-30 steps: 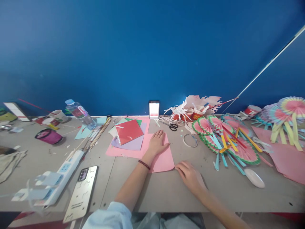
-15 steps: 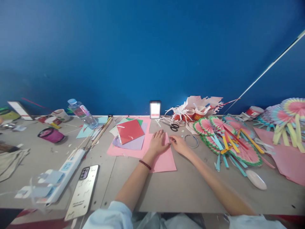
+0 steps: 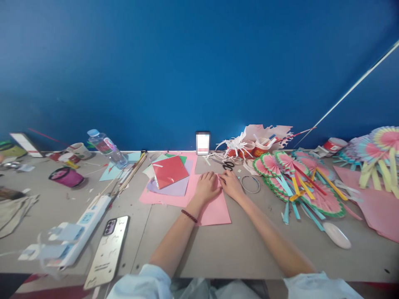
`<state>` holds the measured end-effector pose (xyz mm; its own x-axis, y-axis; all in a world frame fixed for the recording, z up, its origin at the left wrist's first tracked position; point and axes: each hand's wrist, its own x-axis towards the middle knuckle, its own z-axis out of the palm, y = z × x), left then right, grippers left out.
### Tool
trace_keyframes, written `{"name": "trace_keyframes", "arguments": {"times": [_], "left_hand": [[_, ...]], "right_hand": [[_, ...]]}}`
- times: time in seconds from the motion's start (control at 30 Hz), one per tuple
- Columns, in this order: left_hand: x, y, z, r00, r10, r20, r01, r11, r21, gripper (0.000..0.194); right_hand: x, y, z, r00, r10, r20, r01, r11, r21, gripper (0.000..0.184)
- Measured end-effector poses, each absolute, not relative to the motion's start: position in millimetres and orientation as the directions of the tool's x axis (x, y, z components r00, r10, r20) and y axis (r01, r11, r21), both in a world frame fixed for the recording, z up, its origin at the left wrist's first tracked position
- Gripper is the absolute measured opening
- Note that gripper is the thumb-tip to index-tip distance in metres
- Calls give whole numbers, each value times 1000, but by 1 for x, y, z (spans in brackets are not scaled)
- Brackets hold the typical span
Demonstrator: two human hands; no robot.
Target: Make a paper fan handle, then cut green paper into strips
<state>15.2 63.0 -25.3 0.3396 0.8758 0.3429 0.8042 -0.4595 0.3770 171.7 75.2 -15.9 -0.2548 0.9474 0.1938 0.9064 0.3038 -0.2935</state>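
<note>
A sheet of pink paper [image 3: 215, 211] lies in front of me, over the edge of a larger pink sheet [image 3: 152, 197]. My left hand [image 3: 207, 187] rests flat on the smaller sheet with its fingers spread and a dark bead bracelet [image 3: 189, 215] at the wrist. Touching the upper right edge of that sheet is my right hand [image 3: 231, 183], its fingers stretched forward and bent a little at the tips. Black-handled scissors [image 3: 228, 165] lie just beyond the right hand. To its right is a roll of tape [image 3: 250, 184].
Left of my hands sits a red packet [image 3: 170, 171] on lilac and green papers. Folded paper fans [image 3: 299, 182] fill the right side. A phone [image 3: 107, 251], power strip [image 3: 84, 228] and bottle [image 3: 107, 148] stand left. A small screen [image 3: 203, 143] leans against the blue wall.
My right hand has moved from the sheet's near right corner up along its right edge to the top. The near corner now lies flat. The left hand stays in place.
</note>
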Motion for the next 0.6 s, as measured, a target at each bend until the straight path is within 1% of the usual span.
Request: {"name": "trace_keyframes", "arguments": {"times": [0.17, 0.3, 0.6], "left_hand": [[14, 63, -27, 343, 868, 360, 803, -470, 366, 43], [14, 63, -28, 346, 866, 361, 799, -473, 370, 43], [13, 63, -26, 338, 862, 378, 797, -476, 372, 43]], "right_hand": [[175, 76, -20, -289, 925, 245, 885, 356, -301, 31], [177, 76, -22, -310, 920, 239, 870, 376, -320, 38], [173, 77, -37, -177, 916, 359, 839, 331, -432, 38]]}}
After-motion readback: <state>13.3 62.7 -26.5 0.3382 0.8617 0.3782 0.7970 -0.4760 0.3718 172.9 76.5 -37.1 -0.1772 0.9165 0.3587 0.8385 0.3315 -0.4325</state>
